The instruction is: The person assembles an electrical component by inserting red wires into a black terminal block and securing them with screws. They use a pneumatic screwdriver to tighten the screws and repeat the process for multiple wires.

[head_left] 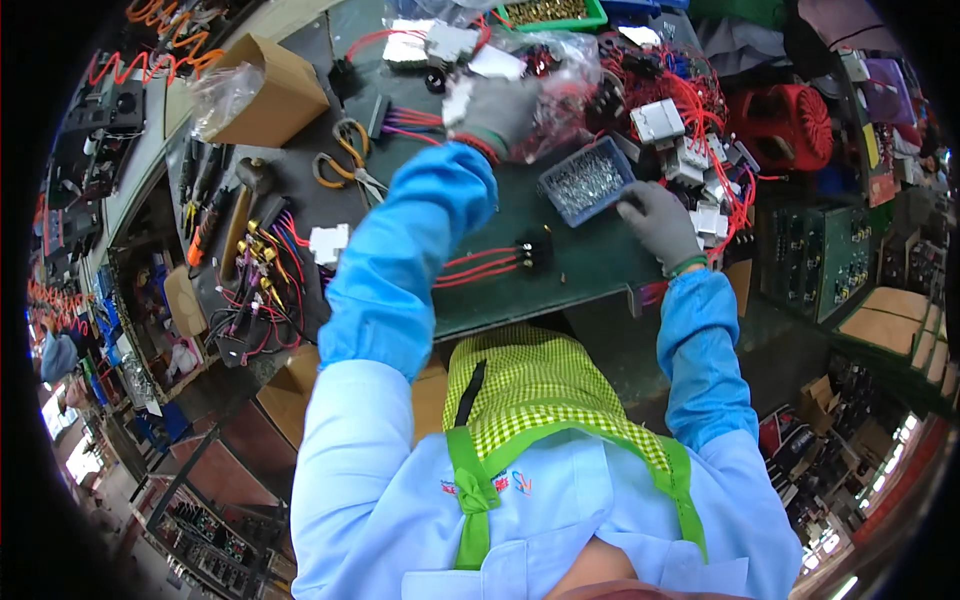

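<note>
My left hand (497, 112), in a grey glove, reaches to the far side of the green work surface. It is smeared by motion beside white connector housings (452, 42) and a clear plastic bag (572, 78); its fingers are too blurred to read. My right hand (660, 225), also gloved in grey, has its fingers closed at the near right corner of a blue tray (577, 219) full of small silvery screws. A black connector with red wires (533, 251) lies on the surface between my forearms. Another connector with red and purple wires (379, 117) rests near my left wrist.
Orange-handled scissors (345, 160), a hammer (238, 225) and a cable bundle (268, 275) lie at the left, below an open cardboard box (270, 95). White housings (657, 121) and red wires are heaped at the right. A green tray (597, 14) of brass-coloured parts stands at the back.
</note>
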A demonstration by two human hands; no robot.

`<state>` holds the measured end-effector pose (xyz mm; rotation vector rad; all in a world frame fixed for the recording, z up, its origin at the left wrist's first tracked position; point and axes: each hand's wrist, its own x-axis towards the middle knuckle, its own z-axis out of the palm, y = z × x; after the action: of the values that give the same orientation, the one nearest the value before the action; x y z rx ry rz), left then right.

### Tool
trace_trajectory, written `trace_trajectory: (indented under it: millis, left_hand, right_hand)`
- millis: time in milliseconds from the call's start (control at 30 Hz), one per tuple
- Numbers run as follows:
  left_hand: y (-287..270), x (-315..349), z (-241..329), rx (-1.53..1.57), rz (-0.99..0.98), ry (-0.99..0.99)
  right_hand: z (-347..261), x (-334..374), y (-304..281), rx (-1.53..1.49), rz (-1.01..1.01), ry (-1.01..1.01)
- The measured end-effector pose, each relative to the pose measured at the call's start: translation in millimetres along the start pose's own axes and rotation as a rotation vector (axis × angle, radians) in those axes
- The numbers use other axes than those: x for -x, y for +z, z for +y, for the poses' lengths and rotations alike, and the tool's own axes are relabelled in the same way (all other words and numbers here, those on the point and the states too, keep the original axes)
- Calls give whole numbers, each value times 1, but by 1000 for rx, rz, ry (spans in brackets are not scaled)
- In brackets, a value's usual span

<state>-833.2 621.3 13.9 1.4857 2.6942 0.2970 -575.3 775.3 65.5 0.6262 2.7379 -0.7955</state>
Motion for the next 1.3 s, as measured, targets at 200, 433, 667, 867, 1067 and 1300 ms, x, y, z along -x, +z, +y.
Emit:
trace_trajectory:
  millis: [200, 433, 667, 867, 1067, 1300]
  left_hand:
    - [-35, -41, -37, -129, 101, -134]
    - [-15, -63, -69, -129, 434, -220]
    - [-23, -42, -30, -193, 419, -226]
    - [-20, 22, 25, -103, 530, -141]
    - [25, 52, 57, 123, 18, -18]
    - [42, 5, 41, -145, -75, -30]
  right_hand:
    - [5, -33, 11, -43, 100, -226]
    - [5, -90, 10, -48, 240, -298]
    - [-15, -87, -21, -132, 620, -454]
    - [-17, -62, 36, -55, -44, -709]
    - [7, -111, 6, 472, 15, -461]
    - [20, -138, -10, 592, 108, -340]
